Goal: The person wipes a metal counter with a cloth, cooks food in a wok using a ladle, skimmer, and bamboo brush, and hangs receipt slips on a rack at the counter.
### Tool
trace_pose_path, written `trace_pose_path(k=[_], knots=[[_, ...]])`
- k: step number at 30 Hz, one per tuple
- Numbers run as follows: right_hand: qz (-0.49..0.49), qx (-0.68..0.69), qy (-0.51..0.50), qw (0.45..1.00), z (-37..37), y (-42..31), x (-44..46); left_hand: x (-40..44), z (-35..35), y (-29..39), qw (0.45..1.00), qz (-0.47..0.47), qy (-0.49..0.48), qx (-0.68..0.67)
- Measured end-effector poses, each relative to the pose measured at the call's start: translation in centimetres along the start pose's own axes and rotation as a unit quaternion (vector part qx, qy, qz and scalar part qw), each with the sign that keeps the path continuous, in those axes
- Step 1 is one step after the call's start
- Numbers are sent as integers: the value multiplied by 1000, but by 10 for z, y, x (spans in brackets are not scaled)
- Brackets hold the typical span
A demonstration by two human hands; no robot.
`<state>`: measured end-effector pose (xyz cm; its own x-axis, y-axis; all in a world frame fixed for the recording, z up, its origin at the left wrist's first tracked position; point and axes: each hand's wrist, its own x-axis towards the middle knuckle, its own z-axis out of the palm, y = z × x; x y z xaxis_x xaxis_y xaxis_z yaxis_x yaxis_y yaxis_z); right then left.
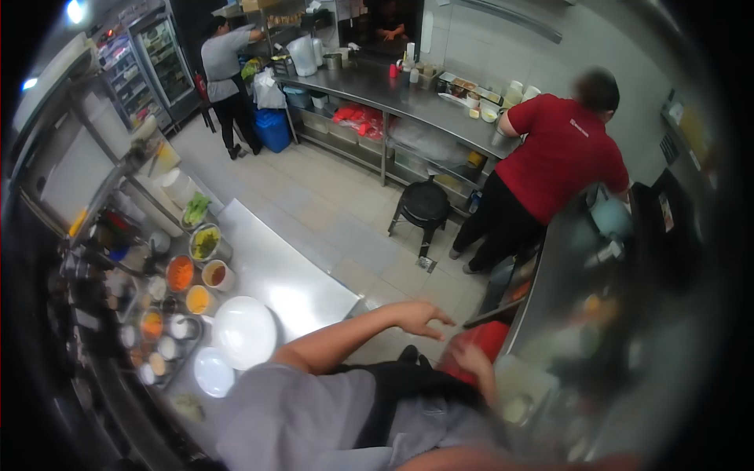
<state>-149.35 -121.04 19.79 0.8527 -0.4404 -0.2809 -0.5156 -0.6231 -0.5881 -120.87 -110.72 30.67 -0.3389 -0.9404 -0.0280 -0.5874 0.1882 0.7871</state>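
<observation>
My left hand point(424, 318) is stretched out in front of my body, palm side down, with its fingers apart and nothing in them. Just to the right and nearer to me, my right hand point(473, 359) hangs over a red container point(488, 339); its fingers are smeared by motion. The two hands do not touch. Left of my left forearm, a large white plate point(244, 333) and a smaller white dish point(214, 372) lie on a steel counter point(298, 275).
Tubs of chopped food point(180, 273) line the left counter. A person in a red shirt point(561, 157) stands at the right counter; another in grey point(225, 59) stands far back left. A black stool point(424, 202) stands on the floor near the long steel table point(361, 90).
</observation>
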Motion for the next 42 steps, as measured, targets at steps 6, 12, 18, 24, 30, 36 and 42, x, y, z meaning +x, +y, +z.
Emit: trace_pose_path(k=[6,12,18,24,30,36,42], knots=[[-52,75,-68,994,-122,-39,215,-29,24,-90,957,-280,-70,15],[-44,185,-281,941,-73,23,380,-116,24,-212,847,-412,331,48],[17,-205,-404,891,45,224,483,-96,-39,-290,796,-520,306,-54],[183,-64,-395,898,-3,187,522,-52,-147,-313,722,-360,584,-89],[139,-76,-399,903,9,186,618,-44,-137,-423,778,-404,471,-95],[195,111,-356,907,25,136,762,-112,18,-471,748,-604,200,-189],[131,110,-365,915,6,61,857,-106,-20,-432,669,-640,256,-279]])
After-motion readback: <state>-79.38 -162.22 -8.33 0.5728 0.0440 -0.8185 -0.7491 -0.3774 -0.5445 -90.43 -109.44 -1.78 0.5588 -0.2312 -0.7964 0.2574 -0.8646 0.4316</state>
